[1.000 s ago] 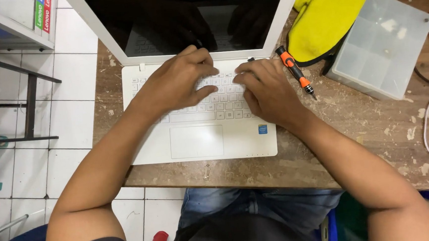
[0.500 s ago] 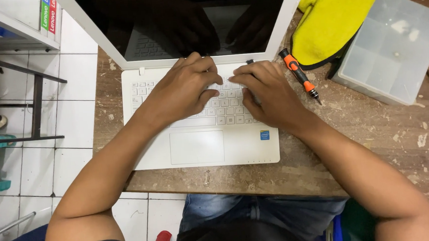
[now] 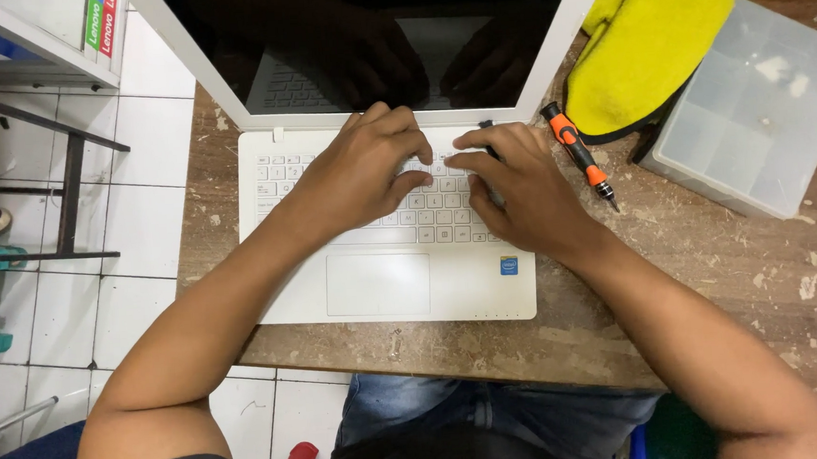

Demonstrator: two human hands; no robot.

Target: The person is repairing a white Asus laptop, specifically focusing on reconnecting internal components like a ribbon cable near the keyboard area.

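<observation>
Both hands curling over white laptop [image 3: 388,283] keys; left hand [image 3: 362,171] & right hand [image 3: 519,185] fingers bent, gripping nothing, prob. pressing. Screwdriver [image 3: 579,153] lying just right of right fingers, risking a knock.

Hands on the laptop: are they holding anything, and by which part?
Nothing can be seen held. The left hand and right hand rest curled on the keyboard of the white laptop. The screwdriver lies untouched beside it.
</observation>
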